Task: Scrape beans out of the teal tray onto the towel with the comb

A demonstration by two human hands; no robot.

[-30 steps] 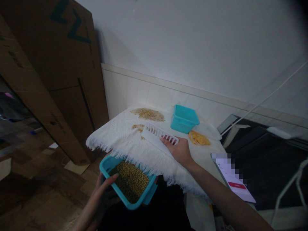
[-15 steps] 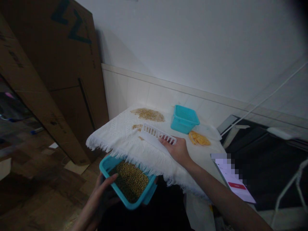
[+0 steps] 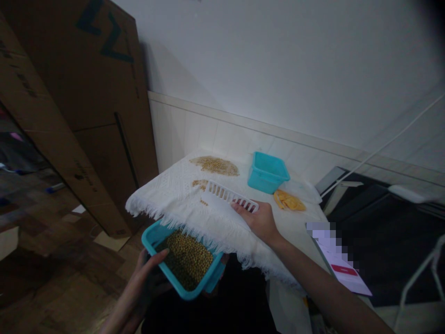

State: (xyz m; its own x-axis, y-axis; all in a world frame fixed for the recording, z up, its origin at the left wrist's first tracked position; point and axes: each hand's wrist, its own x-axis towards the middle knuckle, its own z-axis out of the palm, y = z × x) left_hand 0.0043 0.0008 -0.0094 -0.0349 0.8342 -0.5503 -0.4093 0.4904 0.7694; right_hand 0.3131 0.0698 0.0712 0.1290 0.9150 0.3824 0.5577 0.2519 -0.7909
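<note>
My left hand (image 3: 148, 271) grips the near left rim of a turquoise plastic tub (image 3: 189, 293), its thumb inside. Tan soybeans and darker, smaller grains (image 3: 189, 255) fill part of the tub, tilted below the table's fringed edge. A white plastic piece with a row of slots (image 3: 231, 197) is held in my right hand (image 3: 259, 222), resting low over the white cloth (image 3: 156, 192). At its left end lie a few soybeans (image 3: 200, 184), with some strays (image 3: 204, 202) nearer the edge. Farther back spreads a larger soybean pile (image 3: 215, 165).
A second turquoise tub (image 3: 267, 174) stands at the back of the table beside a yellow bundle (image 3: 289, 200) and a clear lid (image 3: 308, 191). A phone-like screen (image 3: 342, 264) lies right. A tall cardboard box (image 3: 104, 93) stands left; a white wall (image 3: 278, 60) closes the back.
My right hand and the slotted piece have shifted slightly right, away from the small soybean patch. The held tub has moved a little up and left. The view has shifted slightly.
</note>
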